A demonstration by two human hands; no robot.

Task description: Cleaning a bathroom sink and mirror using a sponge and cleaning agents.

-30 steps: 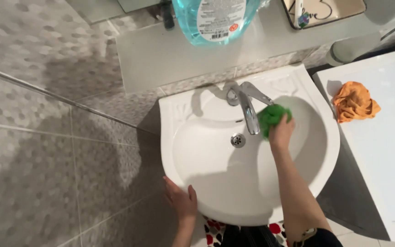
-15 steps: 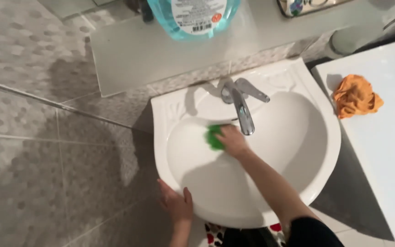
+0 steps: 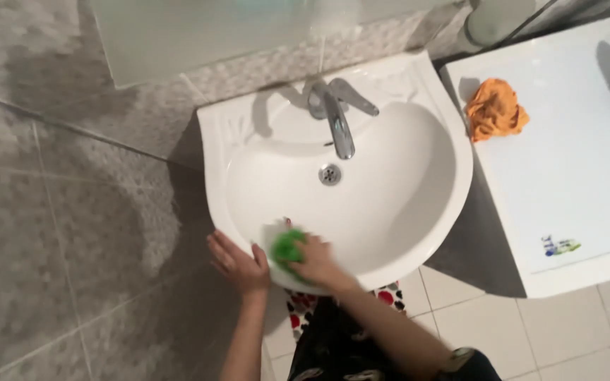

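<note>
1. The right hand (image 3: 315, 259) clenches a green sponge (image 3: 287, 248), fingers curled over it, and presses it to the near inner wall of the sink (image 3: 418, 176), just inside the front rim.
2. A second ago the sponge was up by the tap (image 3: 337, 123) on its right side; half a second ago it sat left of the tap at the back of the bowl. It has since come all the way to the front left of the bowl (the hand is blurred with motion).
3. The left hand (image 3: 238, 262) lies flat on the outside of the sink's front-left rim, fingers spread and released, gripping nothing. It stays on that rim as before, and the sponge is now just beside it.
4. The drain (image 3: 330, 173) is bare in the middle of the bowl, well apart from the sponge; earlier the arm crossed beside it.
5. The view has shifted: the blue bottle that stood on the shelf (image 3: 199, 35) above the sink is out of the picture, and more of the tiled floor (image 3: 488, 331) shows at the lower right.
6. An orange cloth (image 3: 495, 109) lies crumpled on the white top (image 3: 573, 183) right of the sink, in the same spot as before.
7. A patterned red, white and black mat (image 3: 390, 295) shows under the sink's front edge.
</note>
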